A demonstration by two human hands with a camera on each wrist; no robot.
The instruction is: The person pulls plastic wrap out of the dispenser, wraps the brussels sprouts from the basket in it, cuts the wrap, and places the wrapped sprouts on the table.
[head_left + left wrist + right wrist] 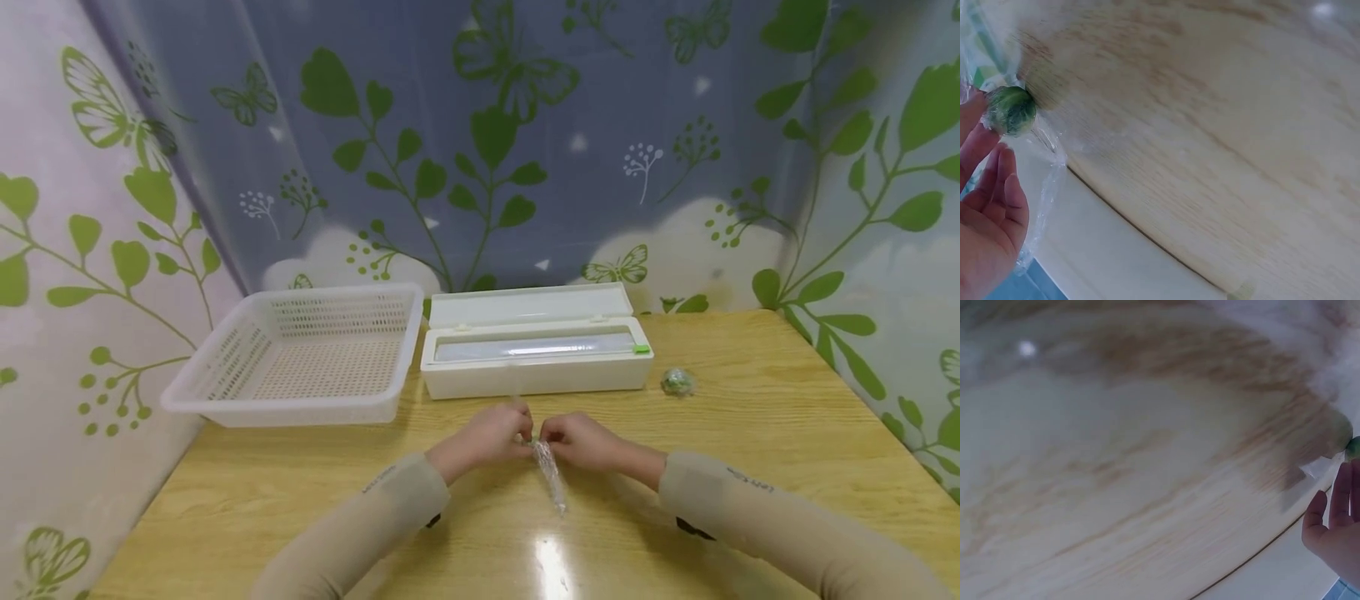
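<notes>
A small Brussels sprout sits in a piece of cling film, whose twisted tail trails toward me over the table. My left hand pinches the wrapped sprout between thumb and fingertips. From the other side my right hand grips the film close beside it, its fingertips right at the sprout. Most of the sprout is hidden behind the fingers in the head view. Farther right on the table lies a second green ball wrapped in film.
Behind the hands stands a white cling film dispenser with its lid raised and a film roll inside. A white perforated plastic basket is at the left. A patterned curtain hangs along the back of the wooden table.
</notes>
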